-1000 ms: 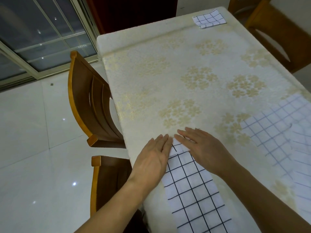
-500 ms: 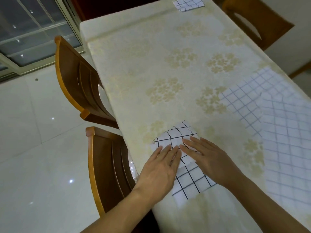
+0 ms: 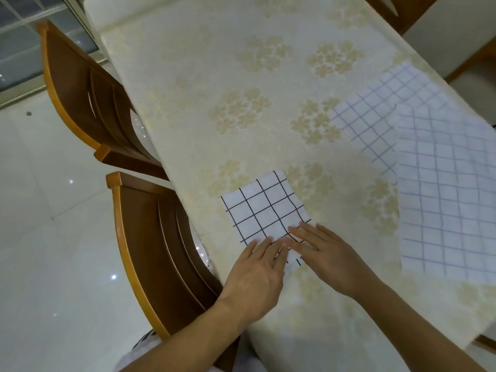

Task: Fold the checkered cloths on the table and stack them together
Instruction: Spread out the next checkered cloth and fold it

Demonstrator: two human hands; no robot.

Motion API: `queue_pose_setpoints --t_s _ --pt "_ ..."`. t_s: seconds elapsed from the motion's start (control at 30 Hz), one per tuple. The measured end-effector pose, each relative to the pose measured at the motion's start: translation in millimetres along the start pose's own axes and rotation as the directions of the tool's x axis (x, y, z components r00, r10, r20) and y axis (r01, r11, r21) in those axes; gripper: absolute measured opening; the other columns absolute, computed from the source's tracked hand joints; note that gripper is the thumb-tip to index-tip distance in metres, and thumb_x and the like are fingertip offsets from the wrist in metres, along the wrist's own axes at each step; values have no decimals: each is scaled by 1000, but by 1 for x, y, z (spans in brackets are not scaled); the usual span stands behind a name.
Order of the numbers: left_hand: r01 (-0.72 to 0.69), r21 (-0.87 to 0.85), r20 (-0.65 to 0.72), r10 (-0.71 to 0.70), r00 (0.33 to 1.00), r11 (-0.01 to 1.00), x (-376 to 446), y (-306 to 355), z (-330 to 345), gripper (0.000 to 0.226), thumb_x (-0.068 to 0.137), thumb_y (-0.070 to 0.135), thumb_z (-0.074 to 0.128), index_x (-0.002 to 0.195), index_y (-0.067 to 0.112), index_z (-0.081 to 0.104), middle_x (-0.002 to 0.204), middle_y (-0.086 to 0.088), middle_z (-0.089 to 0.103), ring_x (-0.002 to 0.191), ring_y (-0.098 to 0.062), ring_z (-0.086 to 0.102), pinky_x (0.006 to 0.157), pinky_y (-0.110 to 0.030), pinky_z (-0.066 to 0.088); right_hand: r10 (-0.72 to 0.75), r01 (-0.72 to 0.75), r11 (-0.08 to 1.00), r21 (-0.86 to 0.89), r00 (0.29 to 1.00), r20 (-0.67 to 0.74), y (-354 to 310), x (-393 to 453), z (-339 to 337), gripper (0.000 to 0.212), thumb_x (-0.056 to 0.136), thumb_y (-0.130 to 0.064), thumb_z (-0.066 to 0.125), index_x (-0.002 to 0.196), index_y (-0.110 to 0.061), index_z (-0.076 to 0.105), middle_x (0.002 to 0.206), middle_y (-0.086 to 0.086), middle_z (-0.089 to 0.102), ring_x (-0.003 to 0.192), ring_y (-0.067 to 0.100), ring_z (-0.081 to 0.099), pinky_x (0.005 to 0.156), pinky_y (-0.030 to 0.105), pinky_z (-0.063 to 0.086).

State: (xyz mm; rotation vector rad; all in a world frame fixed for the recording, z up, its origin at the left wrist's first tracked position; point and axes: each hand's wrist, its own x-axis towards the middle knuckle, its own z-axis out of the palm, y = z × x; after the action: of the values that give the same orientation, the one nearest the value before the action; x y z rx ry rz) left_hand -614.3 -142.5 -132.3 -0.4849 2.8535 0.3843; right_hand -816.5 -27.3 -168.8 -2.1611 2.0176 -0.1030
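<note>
Both hands lie flat with fingers straight and held close together, pressing down on the near edge of the folded checkered cloth (image 3: 264, 210). The left hand (image 3: 256, 277) covers the cloth's near-left corner; the right hand (image 3: 327, 260) covers its near-right corner, and the fingertips of the two almost meet at the cloth's 6 o'clock edge. Neither hand pinches or curls round anything.

The folded cloth is a small white square with a bold black grid, lying flat near the table's left edge, directly ahead of the person.

Count of cloths in view: three. One is folded, under the hands. Two are unfolded cloths (image 3: 445, 183) with a fainter blue-grey grid, lying spread at roughly 2 o'clock from the folded one, well apart from it; they overlap each other (the nearer one lies over the farther), and the nearer cloth runs out past the right frame edge.

Surface: a table (image 3: 214, 76) under a cream tablecloth with pale gold flower clusters.

Count of chairs: two wooden chairs (image 3: 161, 245) stand pushed in along the table's left side, at 8 and 10 o'clock; part of another chair back shows at 1 o'clock across the table.

Room: glossy white tiled floor (image 3: 40, 210) at left, with a glass sliding door (image 3: 32, 36) at 11 o'clock.
</note>
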Motion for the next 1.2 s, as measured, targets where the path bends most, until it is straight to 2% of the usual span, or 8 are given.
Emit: queue_pose_setpoints --t_s 0.1,0.27,0.37,0.43,0.53,0.63,0.83,1.2 --pt "14 -58 18 -13 1000 998 -5 1 9 55 98 42 34 139 13 56 141 -8 57 131 -23 53 109 -41 44 27 -27 999 19 999 28 -5 -4 5 50 98 -26 40 147 -24 47 153 3 45 143 23 40 117 40 27" --pt "-68 -137 -40 63 997 988 -7 -4 13 45 99 38 39 130 16 63 135 -6 62 124 -22 58 103 -37 50 41 -45 994 102 998 42 -7 -12 5 59 86 -20 52 145 -22 51 154 4 43 146 23 34 117 47 32" --pt "-54 -160 -151 29 988 986 7 -18 6 38 97 30 44 126 14 62 135 -8 60 123 -24 56 101 -41 48 58 -57 989 137 998 -2 -7 -5 0 55 88 -22 51 143 -17 53 154 6 43 147 25 32 116 50 32" --pt "14 -152 -205 -45 978 988 19 -32 0 42 96 27 45 133 10 57 143 -13 52 131 -29 49 106 -45 44 65 -61 992 111 997 -40 -5 11 -2 48 98 -27 45 143 -14 53 153 9 44 147 25 32 117 49 31" --pt "151 -51 -188 -158 969 987 42 -56 -3 60 99 33 35 152 4 33 161 -18 24 150 -32 22 120 -49 26 104 -99 993 63 991 -82 -1 50 -1 48 105 -33 40 146 -11 48 155 11 41 149 26 28 119 46 29" --pt "221 0 -156 -218 963 975 65 -72 0 67 103 41 28 156 3 14 165 -16 7 153 -30 5 123 -49 15 158 -155 987 34 983 -98 2 95 2 54 107 -38 36 152 -9 37 161 11 30 152 25 19 122 45 23" --pt "285 -26 -130 -286 949 958 88 -87 17 69 103 45 14 157 2 3 166 -14 -1 153 -26 -3 123 -47 14 159 -160 986 -37 987 -18 14 143 18 62 108 -46 22 156 -7 23 165 11 15 154 23 8 123 45 19" --pt "271 -27 -117 -272 955 962 83 -106 28 80 102 60 19 157 7 -2 166 -10 -9 153 -21 -10 123 -46 13 172 -168 982 -86 984 41 27 146 26 80 101 -65 20 159 -11 9 167 8 2 154 24 -1 123 51 14"
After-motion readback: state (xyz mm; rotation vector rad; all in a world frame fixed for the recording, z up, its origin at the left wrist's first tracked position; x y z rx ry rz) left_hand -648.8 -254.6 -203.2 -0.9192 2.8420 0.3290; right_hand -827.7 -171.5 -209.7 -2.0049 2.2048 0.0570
